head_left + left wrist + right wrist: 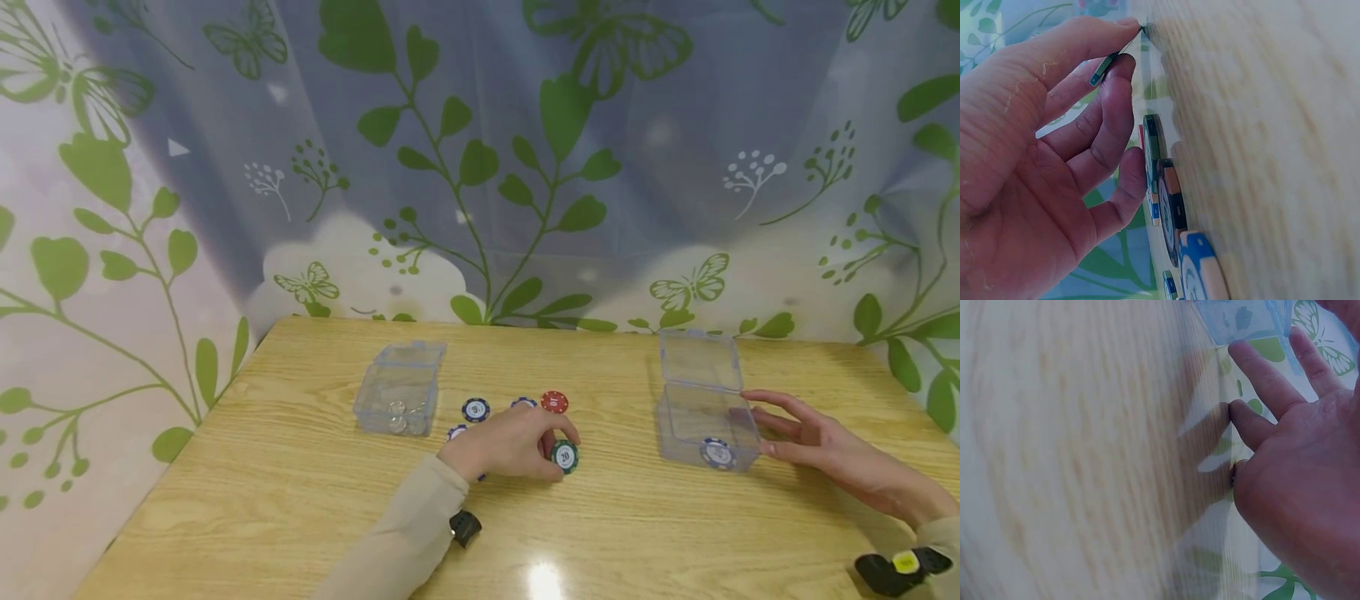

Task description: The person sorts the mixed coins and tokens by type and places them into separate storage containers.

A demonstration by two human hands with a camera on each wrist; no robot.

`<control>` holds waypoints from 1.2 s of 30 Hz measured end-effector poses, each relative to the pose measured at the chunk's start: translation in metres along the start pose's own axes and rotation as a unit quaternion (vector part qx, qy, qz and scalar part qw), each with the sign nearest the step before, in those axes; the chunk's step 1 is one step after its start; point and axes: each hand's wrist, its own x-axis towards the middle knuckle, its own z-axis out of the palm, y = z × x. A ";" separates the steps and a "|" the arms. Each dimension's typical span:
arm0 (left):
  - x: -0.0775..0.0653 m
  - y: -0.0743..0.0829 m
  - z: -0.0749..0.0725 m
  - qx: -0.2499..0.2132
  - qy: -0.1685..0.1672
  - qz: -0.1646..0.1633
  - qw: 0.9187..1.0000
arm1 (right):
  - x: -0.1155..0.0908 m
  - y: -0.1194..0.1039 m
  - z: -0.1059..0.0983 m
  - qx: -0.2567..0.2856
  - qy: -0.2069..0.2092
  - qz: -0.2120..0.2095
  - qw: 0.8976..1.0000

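My left hand (498, 446) pinches a green poker chip (565, 457) marked 20 between thumb and fingers, just above the table. In the left wrist view that chip (1104, 69) shows edge-on. Beneath and beyond this hand lie a black chip (476, 409), a red chip (555, 402) and partly hidden blue chips (457, 432). Over on the right, a clear plastic box (675, 447) stands with its lid raised and a blue chip (717, 452) inside. Fingers extended, my right hand (828, 442) rests against the right side of that box.
To the left stands another clear box (367, 412), its lid up, with several coins (405, 417) in it. The wooden table (300, 500) runs back to a curtain (510, 208) printed with leaves and butterflies. Each wrist wears a dark strap (466, 527).
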 end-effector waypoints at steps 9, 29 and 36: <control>-0.001 0.003 -0.001 -0.020 0.005 -0.005 1.000 | 0.000 0.000 0.000 0.002 0.000 -0.002 1.000; 0.003 0.003 -0.005 -0.130 0.040 0.012 0.991 | 0.000 0.002 0.000 0.000 0.005 0.000 1.000; 0.008 0.009 -0.007 -0.141 0.063 0.011 0.988 | 0.001 0.003 -0.001 0.004 0.003 -0.001 1.000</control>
